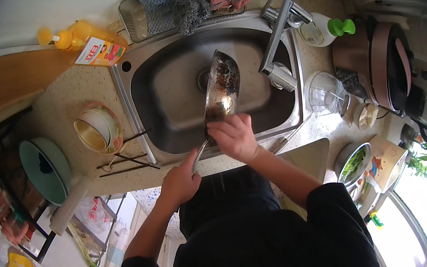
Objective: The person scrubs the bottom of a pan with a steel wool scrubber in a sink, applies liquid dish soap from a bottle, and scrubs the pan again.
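Observation:
A metal ladle or small pan (224, 78) with a scorched, stained bowl is held tilted on its side over the stainless steel sink (173, 77). My left hand (181, 179) grips its metal handle near the sink's front edge. Against the rim of the bowl, close to where the handle joins, lies my right hand (234, 136) with its fingers curled; whether anything is inside those fingers is hidden. The chrome faucet (276, 42) stands at the sink's right, and no water is seen running from it.
Left of the sink are stacked bowls (92, 130), chopsticks (124, 171) and a green basin (44, 169). Behind it stand a dish soap bottle (96, 45) and a rack with cloths (158, 4). A wire strainer (324, 91), pump bottle (316, 31) and bowl of greens (352, 161) are at right.

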